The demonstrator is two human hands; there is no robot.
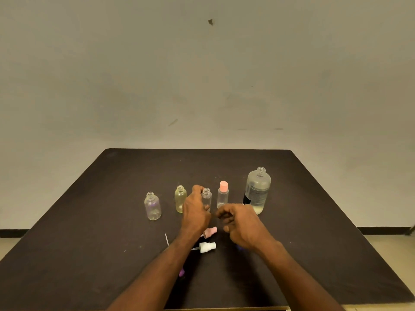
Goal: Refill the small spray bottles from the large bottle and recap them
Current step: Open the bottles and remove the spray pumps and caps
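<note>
While the left hand (pixel 195 212) grips a clear uncapped small bottle (pixel 206 197), the right hand (pixel 238 223) hovers loosely curled, holding nothing.

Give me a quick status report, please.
Left hand grips uncapped small bottle. Right hand loosely curled, empty. Large bottle open. Nothing blocking.

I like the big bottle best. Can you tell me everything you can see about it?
The big bottle is clear, see-through plastic, round with sloping shoulders and a narrow threaded neck. Its cap is off, so the mouth is open. A little clear liquid sits at the bottom. It has a label with small print and a dark patch low on one side. It stands upright on the dark table, rightmost in the row. No hand touches it.
</note>
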